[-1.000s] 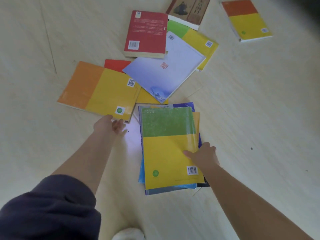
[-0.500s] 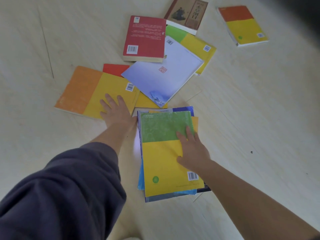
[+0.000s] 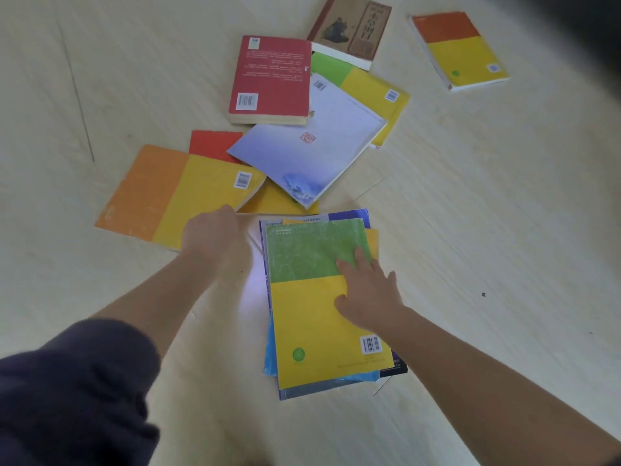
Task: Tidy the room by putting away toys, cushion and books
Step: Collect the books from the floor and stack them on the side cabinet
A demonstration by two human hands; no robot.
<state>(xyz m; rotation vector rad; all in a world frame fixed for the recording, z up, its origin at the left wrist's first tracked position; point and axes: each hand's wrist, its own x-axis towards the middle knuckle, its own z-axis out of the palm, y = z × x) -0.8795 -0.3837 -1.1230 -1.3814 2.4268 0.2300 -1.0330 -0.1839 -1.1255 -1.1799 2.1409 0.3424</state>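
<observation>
On plank flooring, left hand grips glossy orange-yellow paperback by its corner; right hand, fingers straight, presses green-yellow paperback.

pale wood-look floor fills the view, its planks running on a slant. a thin dark seam cuts the far left part. paler plank joints cross near the middle. a small dark speck lies on the right side, well apart from everything else. a soft whitish-violet glare sits on the boards at centre. the far right corner holds a dark blurred shape – too smeared to make out.
</observation>
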